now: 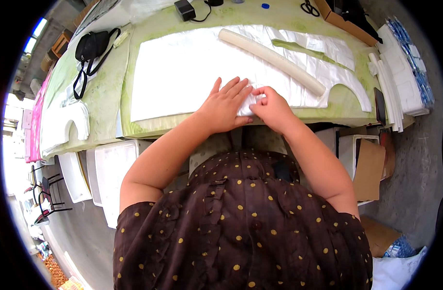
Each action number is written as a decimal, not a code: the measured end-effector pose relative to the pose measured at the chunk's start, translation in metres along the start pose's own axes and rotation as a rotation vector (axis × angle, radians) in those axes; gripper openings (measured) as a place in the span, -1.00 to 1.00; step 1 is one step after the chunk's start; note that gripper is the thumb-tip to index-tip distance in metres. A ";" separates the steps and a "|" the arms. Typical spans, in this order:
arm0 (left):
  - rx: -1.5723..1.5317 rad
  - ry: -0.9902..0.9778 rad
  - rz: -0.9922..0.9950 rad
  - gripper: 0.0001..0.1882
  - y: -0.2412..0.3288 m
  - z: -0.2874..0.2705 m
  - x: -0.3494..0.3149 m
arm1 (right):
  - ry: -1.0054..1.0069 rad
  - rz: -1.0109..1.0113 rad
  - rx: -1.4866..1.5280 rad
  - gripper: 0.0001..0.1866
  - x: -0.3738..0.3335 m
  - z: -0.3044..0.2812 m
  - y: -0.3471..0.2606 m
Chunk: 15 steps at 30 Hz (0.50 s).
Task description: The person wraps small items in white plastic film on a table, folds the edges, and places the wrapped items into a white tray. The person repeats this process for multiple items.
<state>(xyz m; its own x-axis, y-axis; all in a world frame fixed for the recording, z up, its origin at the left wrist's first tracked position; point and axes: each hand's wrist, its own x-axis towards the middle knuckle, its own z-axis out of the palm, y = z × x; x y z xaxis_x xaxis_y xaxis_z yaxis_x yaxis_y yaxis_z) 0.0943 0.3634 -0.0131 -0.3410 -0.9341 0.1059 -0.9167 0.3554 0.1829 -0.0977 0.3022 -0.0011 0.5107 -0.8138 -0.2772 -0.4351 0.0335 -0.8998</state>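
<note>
A flat layer of thin white plastic sheets (173, 77) lies on the green-covered table in front of me, with curved cut-outs at its right end. My left hand (224, 105) rests palm down near the front edge, fingers stretched and a little spread. Close beside it, my right hand (273, 110) is closed, its thumb and forefinger pinching a crumpled bit of white plastic film (245, 107) between the two hands. A long cream-coloured tube (272, 62) lies slantwise across the sheets, beyond my right hand.
On the table (105, 106) are a black pouch with a strap (92, 46), a black power adapter (185, 9), a blue cap (265, 6) and scissors (309, 8). White rolls (387, 92) and stacked white packs (400, 67) stand right. White bins (116, 166) sit below the table's left side.
</note>
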 end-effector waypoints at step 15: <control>-0.302 0.235 -0.043 -0.43 0.007 0.004 -0.023 | 0.156 -0.823 -0.658 -0.62 -0.015 -0.021 0.014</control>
<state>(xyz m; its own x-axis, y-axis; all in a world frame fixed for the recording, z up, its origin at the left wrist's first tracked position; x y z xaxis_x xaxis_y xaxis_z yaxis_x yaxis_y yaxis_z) 0.0949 0.3873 -0.0186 -0.2144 -0.9274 0.3065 -0.8144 0.3430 0.4681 -0.1265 0.3025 -0.0022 0.7499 -0.5101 0.4212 -0.3383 -0.8429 -0.4184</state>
